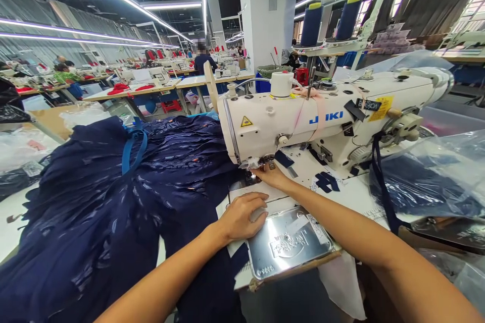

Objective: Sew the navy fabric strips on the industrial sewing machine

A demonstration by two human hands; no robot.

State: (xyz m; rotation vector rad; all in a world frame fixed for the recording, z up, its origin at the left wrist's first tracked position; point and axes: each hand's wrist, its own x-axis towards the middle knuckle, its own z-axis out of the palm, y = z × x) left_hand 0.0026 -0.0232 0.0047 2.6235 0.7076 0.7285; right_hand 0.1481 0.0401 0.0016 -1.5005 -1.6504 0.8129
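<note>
A white JUKI sewing machine [273, 128] stands in front of me. My right hand [272, 177] reaches under its head, fingertips drawn together by the needle and presser foot; whatever is between them is too small to make out. Closer to me, my left hand [244, 215] lies palm down, fingers stretched and slightly bent, beside a shiny embossed metal lid [290, 242]. Its thumb rests at the lid's edge. Left of the machine, a big pile of navy garments [113, 207] spreads over the table and reaches the needle area. A blue strap [132, 149] lies on it.
Small navy fabric pieces [326, 181] lie on the machine bed. Clear plastic bags with navy fabric [420, 184] sit at the right. Two navy thread cones [311, 25] stand on a rack behind. A person in dark clothes [204, 60] sits farther back.
</note>
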